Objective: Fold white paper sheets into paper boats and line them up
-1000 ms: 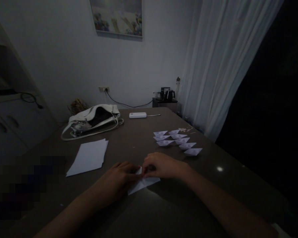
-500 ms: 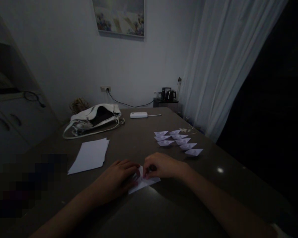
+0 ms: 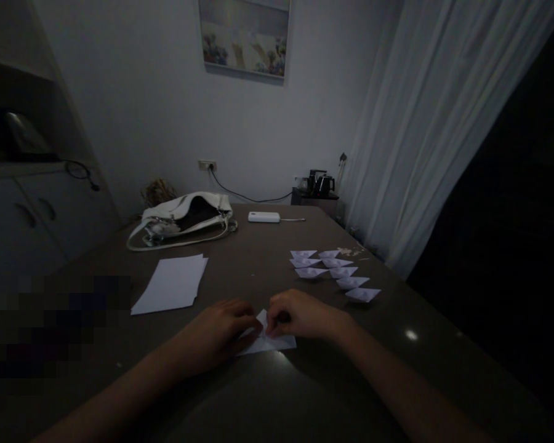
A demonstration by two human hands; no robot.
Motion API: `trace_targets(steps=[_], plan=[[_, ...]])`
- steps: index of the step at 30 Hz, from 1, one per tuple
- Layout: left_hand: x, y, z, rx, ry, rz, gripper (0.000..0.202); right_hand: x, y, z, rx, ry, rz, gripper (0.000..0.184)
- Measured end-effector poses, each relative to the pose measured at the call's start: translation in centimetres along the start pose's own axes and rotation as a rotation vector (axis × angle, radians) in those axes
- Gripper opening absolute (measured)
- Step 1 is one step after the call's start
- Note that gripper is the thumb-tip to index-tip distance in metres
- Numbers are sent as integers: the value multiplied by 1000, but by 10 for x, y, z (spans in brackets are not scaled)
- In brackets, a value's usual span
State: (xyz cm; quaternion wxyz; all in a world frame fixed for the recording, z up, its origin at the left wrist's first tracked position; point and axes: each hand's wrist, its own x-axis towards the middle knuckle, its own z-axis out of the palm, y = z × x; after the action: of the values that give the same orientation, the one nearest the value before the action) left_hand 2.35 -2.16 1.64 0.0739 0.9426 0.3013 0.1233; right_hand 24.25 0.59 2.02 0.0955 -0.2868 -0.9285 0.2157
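Observation:
A partly folded white paper (image 3: pixel 282 343) lies on the dark table, its pointed top rising between my hands. My left hand (image 3: pixel 219 327) rests at its left side, with thumb and fingers drawn together on the paper. From the right, my right hand (image 3: pixel 301 314) pinches the paper near its middle with thumb and curled fingers. The fingers hide part of the folds. Farther off to the right, several folded paper boats (image 3: pixel 310 272) stand in two rows. A stack of white paper sheets (image 3: pixel 172 284) lies beyond my left hand.
A white handbag (image 3: pixel 184 212) sits at the table's back left. Near the far edge lies a white power bank (image 3: pixel 264 217) with a short cable. Behind the table, a black kettle (image 3: pixel 324 185) stands on a small stand. A pale curtain (image 3: pixel 388 141) hangs at the right.
The view has shifted slightly, so the scene sits a little farther right. Both hands remain on the folded paper, whose pointed top shows more clearly between them.

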Motion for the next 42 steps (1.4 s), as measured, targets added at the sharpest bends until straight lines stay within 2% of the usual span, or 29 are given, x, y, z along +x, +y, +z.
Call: trace_targets(steps=[3,7,10,17,20,23,25,29,34,42], plan=[[-1,-2,2,-35,7,17,21,-1,-2,-1,12,13,8,10],[-1,-3,1,-43,0,12,21,-3,-1,-1,-61,98,77,26],[-1,-1,-1,-26,6,14,22,-4,2,0,-82,109,115,34],[0,3,-3,-14,11,61,22,-3,3,0,-88,64,41,28],[-1,3,-4,-12,5,63,18,-6,0,-3,-95,51,37,32],[-2,4,-6,-17,-17,36,27,-8,-4,-5,-124,39,25,38],[-2,5,-6,-18,-25,14,25,-9,-7,-7,-143,27,13,41],[-2,4,-6,-32,-17,8,17,-9,-12,-8,-158,0,20,43],[-3,4,-6,-51,-22,10,17,-9,-14,-9,-149,-4,37,38],[-3,6,-8,-26,-15,35,15,-9,-11,-7,-116,-4,30,40]])
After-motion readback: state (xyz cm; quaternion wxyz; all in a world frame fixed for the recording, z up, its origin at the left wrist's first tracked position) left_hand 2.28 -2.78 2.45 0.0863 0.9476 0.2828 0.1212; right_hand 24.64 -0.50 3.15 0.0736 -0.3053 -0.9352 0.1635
